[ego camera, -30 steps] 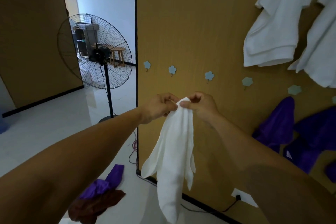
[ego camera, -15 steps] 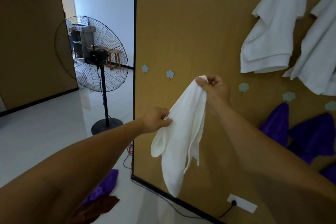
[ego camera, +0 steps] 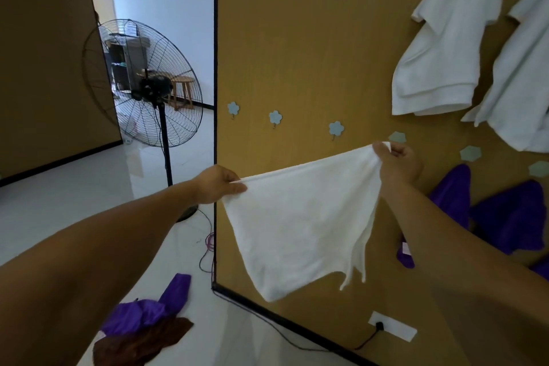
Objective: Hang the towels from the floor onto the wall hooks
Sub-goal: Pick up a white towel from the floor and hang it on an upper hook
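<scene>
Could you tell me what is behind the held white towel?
The brown wall panel is behind the white towel; what the cloth covers cannot be seen. A flower hook shows just above it.

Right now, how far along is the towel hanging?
Done: white towels and purple towels hang on the wall. In hand: left hand and right hand pinch a white towel spread below the free flower hooks. Left: purple towel and brown towel on the floor.

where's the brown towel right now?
Head view, lower left: the brown towel lies on the white floor against a purple towel, left of the bottom corner of the tan wall panel.
</scene>
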A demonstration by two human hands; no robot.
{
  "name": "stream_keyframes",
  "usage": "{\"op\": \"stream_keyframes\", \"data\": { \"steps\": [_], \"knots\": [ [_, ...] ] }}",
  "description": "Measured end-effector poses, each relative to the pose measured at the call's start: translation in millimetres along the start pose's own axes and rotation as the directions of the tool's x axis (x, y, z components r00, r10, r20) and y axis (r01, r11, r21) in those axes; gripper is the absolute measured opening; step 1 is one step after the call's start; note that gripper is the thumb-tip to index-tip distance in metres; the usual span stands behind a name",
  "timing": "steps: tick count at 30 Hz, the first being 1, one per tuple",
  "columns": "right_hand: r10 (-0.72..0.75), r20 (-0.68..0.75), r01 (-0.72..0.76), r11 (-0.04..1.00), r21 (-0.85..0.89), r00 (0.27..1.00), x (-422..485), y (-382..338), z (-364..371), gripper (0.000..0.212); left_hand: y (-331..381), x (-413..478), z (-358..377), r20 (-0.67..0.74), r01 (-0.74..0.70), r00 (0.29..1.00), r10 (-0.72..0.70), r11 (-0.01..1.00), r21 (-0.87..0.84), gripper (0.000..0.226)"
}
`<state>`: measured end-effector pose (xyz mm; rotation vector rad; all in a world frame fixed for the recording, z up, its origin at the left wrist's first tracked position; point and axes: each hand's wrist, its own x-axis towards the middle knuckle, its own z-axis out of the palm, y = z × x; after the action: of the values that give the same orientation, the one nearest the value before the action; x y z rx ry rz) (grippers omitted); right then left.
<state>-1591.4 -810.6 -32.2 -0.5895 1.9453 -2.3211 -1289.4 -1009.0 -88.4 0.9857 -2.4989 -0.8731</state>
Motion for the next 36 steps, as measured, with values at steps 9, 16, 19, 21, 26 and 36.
{"op": "stream_keyframes", "data": {
  "steps": [9,16,19,21,26,36],
  "knots": [
    [0.087,-0.126,-0.096,0.993,-0.073,0.988,11.1,23.3,-17.7,0.026,19.8,13.6,-25.5,-0.307,-0.089,0.952,-0.004,0.954,-0.288,0.006],
    [0.095,-0.114,-0.115,0.977,-0.178,0.989,17.6,39.6,-32.1,0.019,49.6,25.6,-25.1,-0.462,-0.176,0.882,-0.086,0.851,-0.494,0.029],
    [0.143,-0.002,-0.122,0.834,-0.539,0.990,18.2,45.2,-39.2,0.025,74.4,26.8,-24.5,-0.475,-0.243,0.878,-0.060,0.798,-0.552,0.017],
    [0.171,0.035,-0.110,0.765,-0.635,0.985,9.0,35.1,-31.5,0.040,95.8,28.1,-21.6,-0.373,-0.266,0.926,0.056,0.797,-0.542,0.016],
    [0.117,0.592,0.013,0.977,-0.211,0.798,-53.8,-16.6,23.1,0.011,138.3,36.9,6.7,-0.113,-0.266,0.964,0.241,0.885,-0.382,0.009],
    [-0.025,0.640,0.231,0.943,-0.240,0.768,-69.5,-13.3,48.7,0.036,116.9,29.4,22.2,0.081,-0.063,0.981,0.176,0.686,-0.725,0.015]
  ]
}}
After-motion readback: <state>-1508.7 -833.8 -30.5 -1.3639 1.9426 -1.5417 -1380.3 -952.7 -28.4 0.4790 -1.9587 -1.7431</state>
